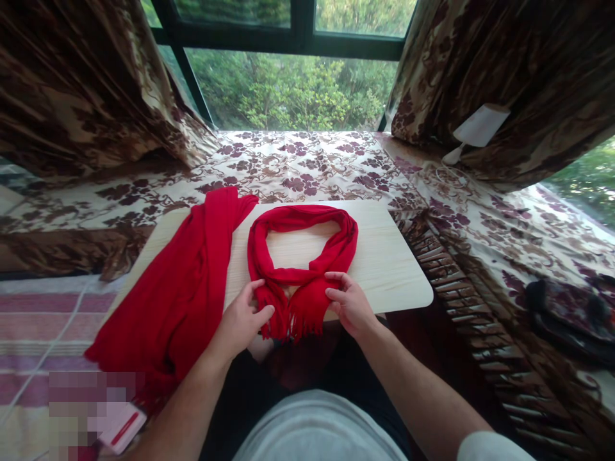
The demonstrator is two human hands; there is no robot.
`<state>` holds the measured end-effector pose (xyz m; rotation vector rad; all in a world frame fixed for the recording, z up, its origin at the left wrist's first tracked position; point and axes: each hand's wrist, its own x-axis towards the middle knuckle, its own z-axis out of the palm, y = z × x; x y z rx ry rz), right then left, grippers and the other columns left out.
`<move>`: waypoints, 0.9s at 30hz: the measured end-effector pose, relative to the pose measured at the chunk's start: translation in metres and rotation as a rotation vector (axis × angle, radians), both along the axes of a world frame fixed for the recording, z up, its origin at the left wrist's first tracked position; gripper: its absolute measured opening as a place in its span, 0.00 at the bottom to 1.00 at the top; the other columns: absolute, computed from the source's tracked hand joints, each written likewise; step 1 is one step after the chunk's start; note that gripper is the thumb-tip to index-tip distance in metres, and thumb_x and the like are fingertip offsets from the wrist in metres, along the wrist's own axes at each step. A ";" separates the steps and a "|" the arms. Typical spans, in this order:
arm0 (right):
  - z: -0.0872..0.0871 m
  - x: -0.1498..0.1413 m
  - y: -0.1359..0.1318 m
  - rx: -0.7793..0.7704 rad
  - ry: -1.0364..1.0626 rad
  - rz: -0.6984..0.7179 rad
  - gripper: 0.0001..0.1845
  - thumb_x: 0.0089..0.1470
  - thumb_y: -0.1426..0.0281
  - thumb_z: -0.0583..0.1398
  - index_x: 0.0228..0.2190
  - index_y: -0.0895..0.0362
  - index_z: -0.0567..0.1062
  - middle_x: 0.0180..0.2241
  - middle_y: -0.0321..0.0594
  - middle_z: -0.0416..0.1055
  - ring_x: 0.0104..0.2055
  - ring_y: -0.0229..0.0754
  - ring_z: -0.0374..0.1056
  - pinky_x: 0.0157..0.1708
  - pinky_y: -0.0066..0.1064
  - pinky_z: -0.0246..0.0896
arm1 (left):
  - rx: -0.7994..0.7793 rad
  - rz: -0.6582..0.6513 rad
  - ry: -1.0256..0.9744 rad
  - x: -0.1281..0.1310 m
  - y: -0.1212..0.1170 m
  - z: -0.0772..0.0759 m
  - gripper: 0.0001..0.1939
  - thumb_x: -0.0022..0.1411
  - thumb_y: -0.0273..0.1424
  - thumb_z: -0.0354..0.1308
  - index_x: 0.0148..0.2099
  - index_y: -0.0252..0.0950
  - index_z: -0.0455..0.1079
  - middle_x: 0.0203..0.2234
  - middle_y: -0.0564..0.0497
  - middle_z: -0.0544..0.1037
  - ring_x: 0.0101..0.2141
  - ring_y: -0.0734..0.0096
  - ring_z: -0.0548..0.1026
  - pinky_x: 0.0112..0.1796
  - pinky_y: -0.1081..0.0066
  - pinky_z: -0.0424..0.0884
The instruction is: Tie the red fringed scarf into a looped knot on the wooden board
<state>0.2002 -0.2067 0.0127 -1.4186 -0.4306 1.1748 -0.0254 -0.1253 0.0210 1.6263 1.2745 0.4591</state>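
Observation:
A red fringed scarf (346,234) lies in a loop on the pale wooden table, its two tails crossed or tucked at the near side. The fringe hangs over the table's front edge. My left hand (244,317) has its thumb and forefinger on the left tail, holding its edge. On the right tail, just below the loop, my right hand (350,302) holds the cloth with thumb and fingers; some fingertips are hidden. To the left, a second red cloth (192,275), also fringed, lies loosely folded and drapes off the table beside my left forearm.
The table (394,269) stands against a ledge covered in flowered fabric (302,166), below a window. A white lamp (480,125) is at the right, near a curtain. A dark bag (567,314) lies far right. A pink box-like item (123,428) sits low left.

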 end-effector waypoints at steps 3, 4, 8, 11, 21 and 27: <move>-0.003 -0.004 -0.001 0.092 0.142 -0.111 0.30 0.36 0.73 0.65 0.46 0.54 0.70 0.34 0.36 0.74 0.32 0.38 0.70 0.33 0.31 0.68 | -0.271 0.105 -0.313 0.005 -0.005 -0.002 0.38 0.54 0.38 0.61 0.65 0.34 0.58 0.36 0.49 0.79 0.34 0.65 0.79 0.35 0.66 0.76; -0.002 -0.002 -0.003 0.096 0.102 -0.070 0.32 0.36 0.74 0.64 0.48 0.54 0.71 0.34 0.36 0.74 0.31 0.38 0.69 0.33 0.30 0.68 | -0.307 0.109 -0.336 0.004 -0.007 -0.001 0.39 0.54 0.36 0.60 0.66 0.33 0.57 0.30 0.52 0.78 0.29 0.68 0.78 0.32 0.69 0.74; 0.009 0.012 -0.015 -0.017 -0.577 0.241 0.36 0.46 0.76 0.58 0.59 0.50 0.69 0.31 0.35 0.75 0.30 0.40 0.69 0.34 0.32 0.64 | -0.130 -0.014 -0.075 -0.008 -0.005 0.003 0.33 0.57 0.31 0.53 0.66 0.37 0.64 0.14 0.62 0.64 0.15 0.76 0.63 0.19 0.76 0.59; 0.021 0.019 -0.022 -0.156 -1.171 0.362 0.28 0.55 0.70 0.59 0.58 0.49 0.71 0.39 0.41 0.76 0.36 0.44 0.71 0.39 0.35 0.63 | 0.170 -0.060 0.211 -0.020 -0.002 0.006 0.27 0.61 0.35 0.53 0.62 0.42 0.70 0.14 0.59 0.66 0.15 0.74 0.64 0.19 0.74 0.57; 0.016 0.029 0.007 0.037 -1.516 0.170 0.27 0.60 0.59 0.59 0.58 0.56 0.72 0.58 0.51 0.67 0.60 0.53 0.62 0.59 0.42 0.58 | 0.805 -0.075 0.228 -0.010 0.035 0.010 0.30 0.67 0.45 0.52 0.66 0.38 0.65 0.63 0.41 0.67 0.63 0.53 0.64 0.63 0.57 0.59; -0.011 0.050 0.042 -0.069 -1.468 0.373 0.38 0.61 0.51 0.57 0.63 0.62 0.67 0.67 0.58 0.55 0.71 0.63 0.45 0.67 0.51 0.45 | 0.578 -0.198 0.367 0.021 0.034 -0.009 0.37 0.67 0.49 0.50 0.69 0.28 0.60 0.65 0.32 0.63 0.66 0.46 0.59 0.62 0.52 0.60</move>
